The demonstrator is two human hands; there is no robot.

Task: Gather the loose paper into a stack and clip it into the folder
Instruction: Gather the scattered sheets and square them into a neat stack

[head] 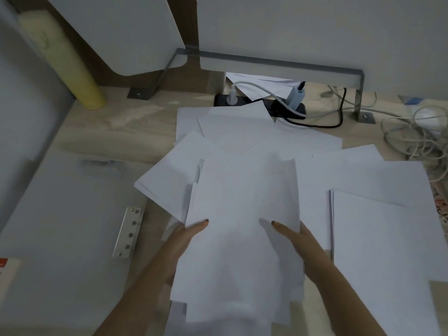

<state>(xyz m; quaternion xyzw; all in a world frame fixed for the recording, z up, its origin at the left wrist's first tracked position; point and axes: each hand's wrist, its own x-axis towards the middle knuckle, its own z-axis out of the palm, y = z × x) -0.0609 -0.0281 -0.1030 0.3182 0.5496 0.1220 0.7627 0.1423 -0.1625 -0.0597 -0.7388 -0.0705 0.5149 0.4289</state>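
The left hand (188, 238) and right hand (299, 240) grip an uneven paper bundle (242, 202) by its sides. Badly squared, its lower sheets (225, 314) could slide out and scatter across the bench (109, 132).

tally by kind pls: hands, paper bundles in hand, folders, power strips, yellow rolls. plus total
Hands: 2, left hand and right hand
Paper bundle, gripped by both hands: 1
Folder: 1
Power strip: 1
Yellow roll: 1
Total: 6
Loose sheets overlap too much to count, so they are left out.
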